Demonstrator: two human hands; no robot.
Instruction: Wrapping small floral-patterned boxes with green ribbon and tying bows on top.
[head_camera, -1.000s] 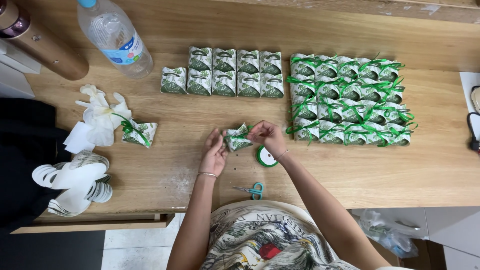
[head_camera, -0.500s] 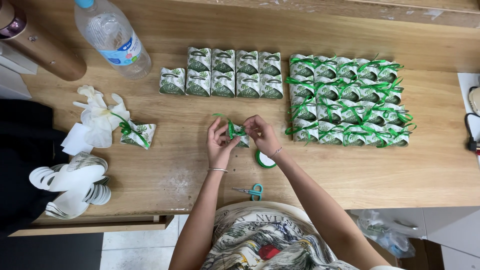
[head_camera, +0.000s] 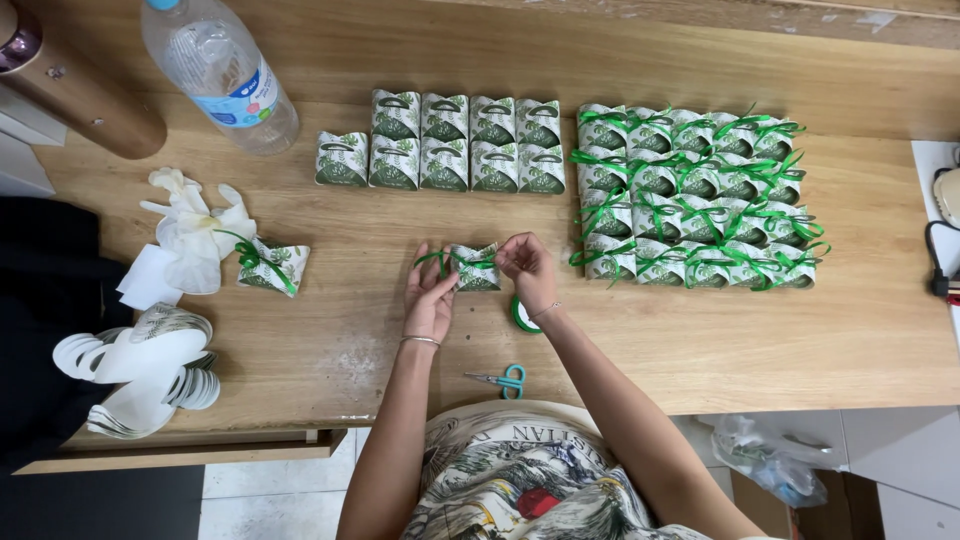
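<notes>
A small green-and-white leaf-print gift box (head_camera: 474, 270) rests on the wooden table (head_camera: 700, 330) between my hands. My left hand (head_camera: 430, 296) pinches one end of a green ribbon (head_camera: 436, 258) at the box's left. My right hand (head_camera: 527, 266) pinches the ribbon's other end at the box's right. A green ribbon spool (head_camera: 520, 315) lies just under my right wrist. Small teal-handled scissors (head_camera: 503, 380) lie near the table's front edge.
Several untied boxes (head_camera: 445, 142) stand in two rows at the back; several ribbon-tied boxes (head_camera: 690, 195) fill the right. A plastic water bottle (head_camera: 220, 75) and brown tube (head_camera: 80, 95) lie far left. A white flower with a tied box (head_camera: 215, 240) and flat white cutouts (head_camera: 140, 370) sit left.
My hands lifted from the table onto the box and drew the green ribbon out sideways across its top, the left hand moving up and left.
</notes>
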